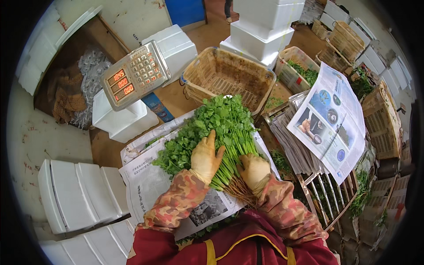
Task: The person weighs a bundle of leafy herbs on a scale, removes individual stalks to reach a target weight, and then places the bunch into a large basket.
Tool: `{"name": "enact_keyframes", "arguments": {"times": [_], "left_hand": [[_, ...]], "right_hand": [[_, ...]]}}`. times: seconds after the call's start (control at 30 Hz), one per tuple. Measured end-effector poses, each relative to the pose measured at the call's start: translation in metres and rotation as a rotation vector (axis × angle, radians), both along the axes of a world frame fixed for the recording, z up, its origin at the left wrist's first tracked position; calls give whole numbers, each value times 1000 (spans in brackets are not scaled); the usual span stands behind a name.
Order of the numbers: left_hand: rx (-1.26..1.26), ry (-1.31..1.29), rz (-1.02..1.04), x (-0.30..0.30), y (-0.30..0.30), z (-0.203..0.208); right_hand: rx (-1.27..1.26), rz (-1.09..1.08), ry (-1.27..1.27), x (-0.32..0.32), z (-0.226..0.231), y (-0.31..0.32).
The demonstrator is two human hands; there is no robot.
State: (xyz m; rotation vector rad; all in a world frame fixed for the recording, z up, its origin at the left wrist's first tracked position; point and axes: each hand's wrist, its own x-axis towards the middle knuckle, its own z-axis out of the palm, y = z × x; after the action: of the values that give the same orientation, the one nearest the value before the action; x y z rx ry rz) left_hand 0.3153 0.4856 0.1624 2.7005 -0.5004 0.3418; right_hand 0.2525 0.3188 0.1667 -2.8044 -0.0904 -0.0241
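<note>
A big bunch of cilantro [227,117], with leafy tops pointing away from me and brown roots toward me, lies on spread newspaper [148,190]. Yellowish work gloves cover both hands, and camouflage sleeves my forearms. My left hand [206,158] rests on the bunch where leaves meet stems, its fingers stretched out and thumb apart. At the right side of the stems, just above the roots, my right hand [255,171] is closed with its fingers curled against them. Its fingertips are partly hidden. Under the newspaper, the supporting surface is mostly covered.
Beyond the bunch stands a plastic crate [225,66]. A digital scale display [136,75] rises at the far left above a white foam box [121,117]. To my right, a newspaper stack [291,137] lies on a metal rack [329,198]. Foam boxes [75,194] line the left.
</note>
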Motion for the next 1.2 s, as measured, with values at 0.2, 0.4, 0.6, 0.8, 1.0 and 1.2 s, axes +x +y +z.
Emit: {"name": "enact_keyframes", "arguments": {"times": [0.2,0.4,0.6,0.8,1.0,1.2], "left_hand": [[122,44,-36,0,-9,-12],[-181,76,-43,1,2,-13],[-283,18,-59,-8,6,-3],[-52,-138,-49,-33,18,27],[-54,-170,-235,-44,-8,48],[39,122,-488,-28,-53,26]], "right_hand": [[-139,-3,53,-6,-10,1],[401,-104,171,2,11,-19],[269,69,-52,-8,0,-23],[223,113,-38,-16,7,-18],[382,101,-111,-32,36,-26],[294,38,-270,-94,66,-81]]}}
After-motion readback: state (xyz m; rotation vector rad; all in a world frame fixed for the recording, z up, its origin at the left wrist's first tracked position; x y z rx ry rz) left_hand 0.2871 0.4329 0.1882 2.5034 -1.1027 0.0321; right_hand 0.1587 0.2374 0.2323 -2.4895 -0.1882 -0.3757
